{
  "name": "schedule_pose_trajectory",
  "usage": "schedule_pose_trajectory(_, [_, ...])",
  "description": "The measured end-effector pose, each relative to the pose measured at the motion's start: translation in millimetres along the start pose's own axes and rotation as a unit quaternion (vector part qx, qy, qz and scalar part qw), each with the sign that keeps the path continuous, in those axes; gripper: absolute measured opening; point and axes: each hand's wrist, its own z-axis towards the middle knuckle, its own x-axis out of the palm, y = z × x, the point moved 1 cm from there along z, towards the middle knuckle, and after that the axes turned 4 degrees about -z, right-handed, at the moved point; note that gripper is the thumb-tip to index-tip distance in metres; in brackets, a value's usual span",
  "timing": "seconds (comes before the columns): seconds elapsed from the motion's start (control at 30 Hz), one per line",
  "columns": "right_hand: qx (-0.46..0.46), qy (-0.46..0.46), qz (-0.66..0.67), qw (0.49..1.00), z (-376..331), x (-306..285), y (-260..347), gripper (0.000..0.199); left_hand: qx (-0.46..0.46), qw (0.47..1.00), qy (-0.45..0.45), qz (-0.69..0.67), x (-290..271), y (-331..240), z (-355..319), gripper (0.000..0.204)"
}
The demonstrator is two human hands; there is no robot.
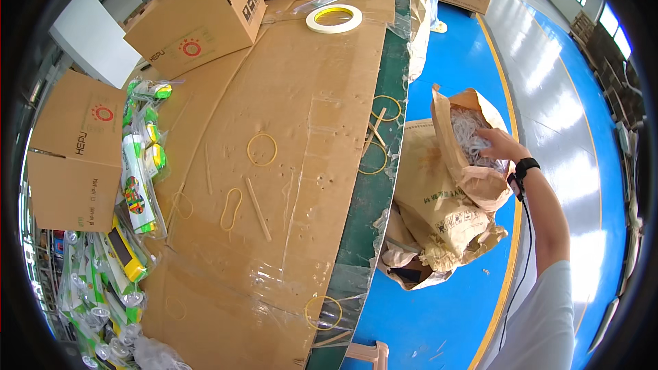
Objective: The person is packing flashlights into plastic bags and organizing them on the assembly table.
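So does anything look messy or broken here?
Yes. Yellow rubber bands lie scattered over the cardboard-covered table, and the brown paper sack that the right hand reaches into is crumpled and torn at its base.

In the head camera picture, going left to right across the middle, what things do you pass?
Open cardboard box → clear packets of green and yellow goods → yellow rubber band on the cardboard-covered table → brown paper sack → right hand reaching into the open paper bag of white strips.
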Motion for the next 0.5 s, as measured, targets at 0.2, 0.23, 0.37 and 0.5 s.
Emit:
schedule_pose_trajectory(0.2, [0.046, 0.000, 0.007, 0.999, 8, -41, 19, 0.049, -0.002, 1.000, 0.009, -0.006, 0, -1, 0, 0.070])
schedule_pose_trajectory(0.23, [-0.010, -0.042, -0.011, 0.999, 14, -47, 29, 0.050, 0.000, 1.000, 0.006, -0.003, 1, 0, 1, 0.070])
schedule_pose_trajectory(0.37, [-0.080, -0.091, -0.052, 0.991, 31, -89, 83, 0.051, -0.010, 1.000, 0.006, -0.009, -5, -2, 7, 0.069])
schedule_pose_trajectory(0.5, [-0.093, -0.079, 0.016, 0.992, 6, -149, 121, 0.039, 0.018, 0.999, 0.009, -0.026, -9, 0, 8, 0.070])
